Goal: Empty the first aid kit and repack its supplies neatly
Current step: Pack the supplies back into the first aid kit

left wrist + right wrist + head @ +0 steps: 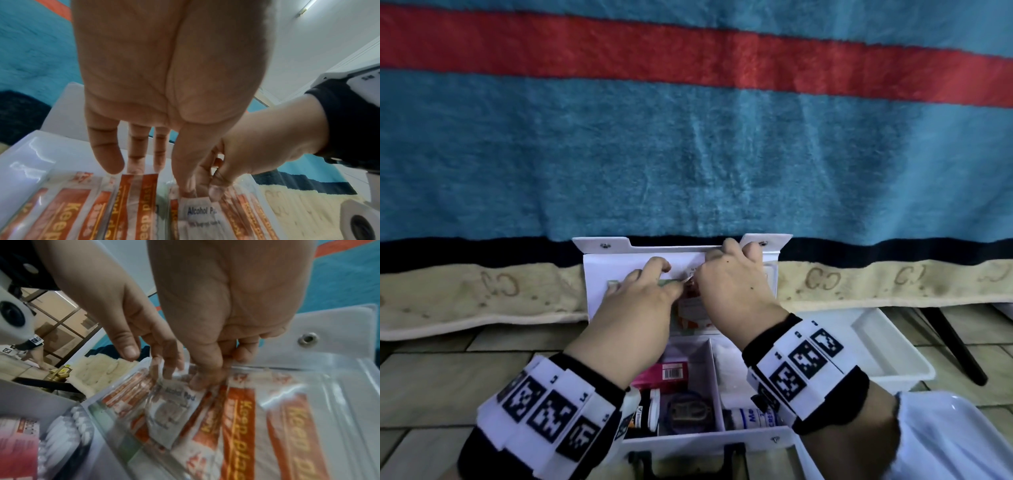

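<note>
First aid kit (pixel 756 441) open on tiled floor (pixel 431 377), lid (pixel 595 281) propped on far striped blanket (pixel 688 154). Both hands at the lid's clear pocket (pixel 339 386), which is packed with Keep-plast plasters (pixel 144 203). Right hand (pixel 732 284) pinches alcohol pad (pixel 200 211) top edge. Left hand (pixel 640 298) fingers nearly straight, tips at pocket mouth just left.

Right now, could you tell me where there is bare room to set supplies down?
The white tray right of the kit looks bare; so do the floor tiles left of it. The lid pocket and left compartment are crowded.
</note>
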